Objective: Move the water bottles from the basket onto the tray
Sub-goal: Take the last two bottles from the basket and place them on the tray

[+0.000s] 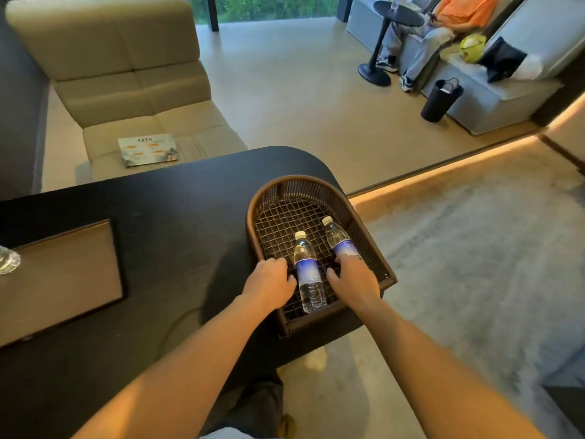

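Pickup step judged in hand: in the basket [253, 217] at lower centre, the right hand [354, 280] is being closed over one bottle [337, 239], the left hand [269, 280] being curled, grip untellable, beside another bottle [308, 274]; a lift toward the tray [63, 280] at left is being called for.

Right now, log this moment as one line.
left hand beside near bottle | right hand on far bottle | both in basket

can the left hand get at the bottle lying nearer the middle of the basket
Probably yes. The left hand is already in the basket beside that bottle, fingers curled at its label, with nothing between them. Whether it touches yet is unclear.
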Tool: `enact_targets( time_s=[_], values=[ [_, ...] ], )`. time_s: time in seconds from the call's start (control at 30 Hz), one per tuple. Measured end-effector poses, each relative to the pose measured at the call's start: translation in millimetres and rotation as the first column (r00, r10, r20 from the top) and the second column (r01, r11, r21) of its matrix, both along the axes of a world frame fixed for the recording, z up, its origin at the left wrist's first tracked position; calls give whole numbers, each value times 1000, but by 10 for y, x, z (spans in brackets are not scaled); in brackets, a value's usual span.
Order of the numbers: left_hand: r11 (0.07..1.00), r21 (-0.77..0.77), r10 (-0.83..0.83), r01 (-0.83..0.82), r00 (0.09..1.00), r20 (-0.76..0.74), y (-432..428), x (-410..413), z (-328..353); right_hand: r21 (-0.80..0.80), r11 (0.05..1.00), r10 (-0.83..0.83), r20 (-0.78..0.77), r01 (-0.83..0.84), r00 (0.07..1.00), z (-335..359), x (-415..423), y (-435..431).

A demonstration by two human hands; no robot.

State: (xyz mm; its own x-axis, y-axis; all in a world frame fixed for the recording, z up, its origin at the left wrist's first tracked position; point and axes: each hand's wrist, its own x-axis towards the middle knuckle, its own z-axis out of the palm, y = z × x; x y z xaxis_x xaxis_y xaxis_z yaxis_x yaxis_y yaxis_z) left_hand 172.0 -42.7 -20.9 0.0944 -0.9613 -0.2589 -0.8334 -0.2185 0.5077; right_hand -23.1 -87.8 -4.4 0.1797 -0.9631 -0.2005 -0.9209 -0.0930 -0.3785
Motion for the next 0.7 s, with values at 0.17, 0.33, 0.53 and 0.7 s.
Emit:
enact_targets(
  time_s=[0.17, 0.33, 0.53, 0.7],
  values=[
    [996, 80, 31, -26, 998, -58, -514, -212, -252, 70, 996, -62, -19, 63, 998, -153, -129, -365],
    [967, 208, 161, -146, 985, -54, -944, -328, -482, 141, 989, -45, -32, 49, 998, -319, -113, -713],
    [903, 373, 267, -215, 959, -93, -1261, -334, -666, 143, 989, -24, -143, 44, 989, -515, -21, -913],
    [852, 448, 397, -271, 891, -218, -1304, -286, -727, 111, 994, 18, -160, 0, 987, -629, 73, -1026]
  ],
)
